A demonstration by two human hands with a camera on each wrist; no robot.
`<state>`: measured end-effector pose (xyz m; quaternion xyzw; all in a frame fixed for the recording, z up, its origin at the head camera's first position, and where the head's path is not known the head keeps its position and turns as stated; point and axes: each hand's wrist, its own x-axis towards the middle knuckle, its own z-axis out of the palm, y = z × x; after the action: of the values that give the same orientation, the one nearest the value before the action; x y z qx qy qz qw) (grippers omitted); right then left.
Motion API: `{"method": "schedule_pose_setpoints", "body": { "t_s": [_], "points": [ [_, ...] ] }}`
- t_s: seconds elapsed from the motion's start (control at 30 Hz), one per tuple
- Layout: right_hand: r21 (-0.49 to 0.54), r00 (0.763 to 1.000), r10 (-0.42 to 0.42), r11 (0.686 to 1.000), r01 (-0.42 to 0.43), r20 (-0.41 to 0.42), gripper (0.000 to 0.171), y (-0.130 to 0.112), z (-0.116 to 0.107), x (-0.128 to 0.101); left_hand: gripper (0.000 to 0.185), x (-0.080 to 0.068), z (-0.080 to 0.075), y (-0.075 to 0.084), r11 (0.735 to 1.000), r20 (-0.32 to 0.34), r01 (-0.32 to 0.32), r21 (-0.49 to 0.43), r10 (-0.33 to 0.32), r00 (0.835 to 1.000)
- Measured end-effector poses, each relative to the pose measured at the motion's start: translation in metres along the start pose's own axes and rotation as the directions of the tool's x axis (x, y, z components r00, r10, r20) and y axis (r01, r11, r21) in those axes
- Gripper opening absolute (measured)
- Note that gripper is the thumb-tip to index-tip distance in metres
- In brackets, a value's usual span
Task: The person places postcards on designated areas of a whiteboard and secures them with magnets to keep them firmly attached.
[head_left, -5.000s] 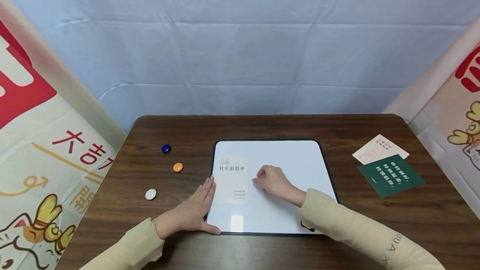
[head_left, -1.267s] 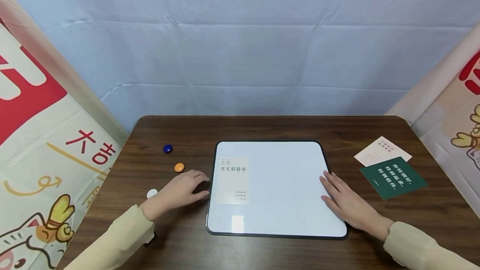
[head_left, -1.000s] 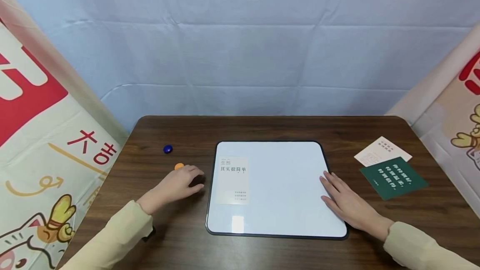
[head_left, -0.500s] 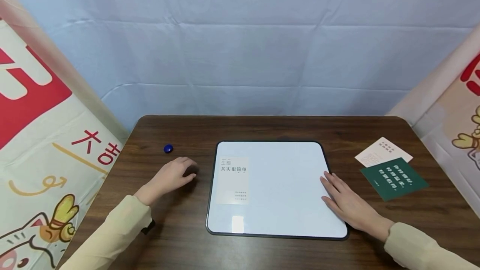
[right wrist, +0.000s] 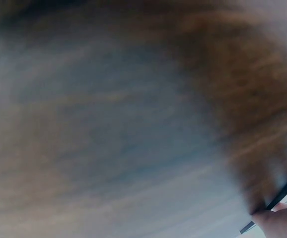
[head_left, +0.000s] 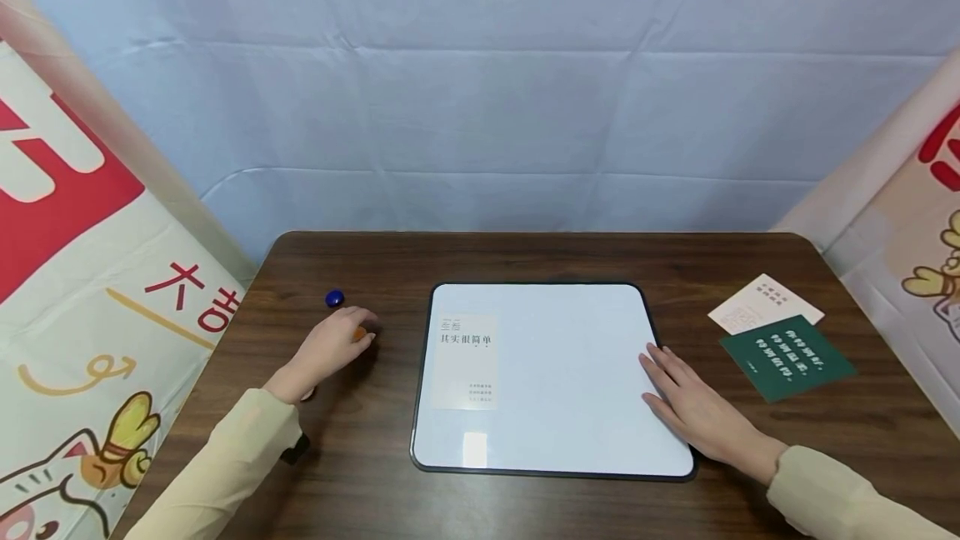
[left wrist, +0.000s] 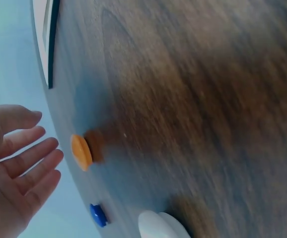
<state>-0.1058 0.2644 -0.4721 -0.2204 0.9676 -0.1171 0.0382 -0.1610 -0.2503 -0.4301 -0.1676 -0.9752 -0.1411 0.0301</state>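
My left hand (head_left: 347, 338) hovers open over the orange magnet (head_left: 362, 333), which peeks out by the fingertips. In the left wrist view the straight fingers (left wrist: 34, 163) stand a little apart from the orange magnet (left wrist: 81, 152); the blue magnet (left wrist: 98, 214) and the white magnet (left wrist: 163, 225) lie beyond. The blue magnet (head_left: 333, 298) sits just past the hand. The white magnet (head_left: 307, 394) is almost hidden under my wrist. My right hand (head_left: 675, 390) lies flat on the right edge of the whiteboard (head_left: 570, 373), which carries a cream card (head_left: 465, 361) at its left.
A green card (head_left: 787, 357) and a pale card (head_left: 765, 303) lie on the dark wooden table (head_left: 525, 257) at the right. Printed banners stand on both sides, a pale cloth backdrop behind. The right wrist view is blurred wood with the whiteboard's edge (right wrist: 282, 198).
My left hand has left the whiteboard's left edge and moved left and away, over the white magnet to the orange one. The right hand has kept still on the board's right edge.
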Motion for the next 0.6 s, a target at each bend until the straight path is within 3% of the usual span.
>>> {"method": "schedule_pose_setpoints", "body": {
  "t_s": [0.27,0.6],
  "points": [
    [-0.005,1.000,0.000,1.000,0.000,0.001,0.063,0.001,0.001,0.000,0.021,0.000,0.000,-0.011,0.996,0.002,0.074,-0.058,-0.074,0.997],
    [-0.002,1.000,-0.001,1.000,0.001,0.002,0.063,0.001,0.000,0.000,0.025,0.004,-0.001,-0.018,0.965,0.079,0.201,-0.167,-0.190,0.979]
  ]
}}
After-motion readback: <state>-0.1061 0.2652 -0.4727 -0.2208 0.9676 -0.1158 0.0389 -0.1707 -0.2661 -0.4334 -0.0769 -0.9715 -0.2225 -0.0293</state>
